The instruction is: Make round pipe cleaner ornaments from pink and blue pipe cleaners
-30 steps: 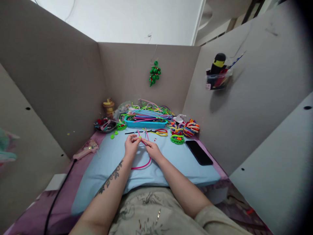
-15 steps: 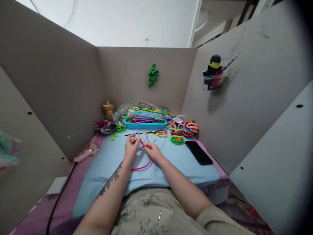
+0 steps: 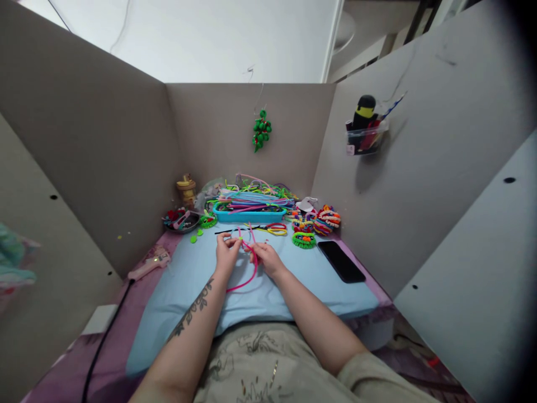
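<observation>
Pink strand point(image 3: 242, 287) pinched in left fingers point(image 3: 235, 243), right fingers point(image 3: 260, 249) curled against it

A grey-brown back panel point(image 3: 210, 134) meets a left panel point(image 3: 92, 129) and a right panel point(image 3: 436, 151) around a light blue tabletop point(image 3: 306, 288) edged with purple cloth point(image 3: 113, 358). Above, a white surface point(image 3: 230, 39) looks bright; soft shadow falls on the right panel.

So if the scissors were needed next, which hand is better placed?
Probably the right hand, though it's at the pink strand: the scissors lie beyond, handles on its side. The left hand is farther away, pinching a small yellow-green piece.
</observation>
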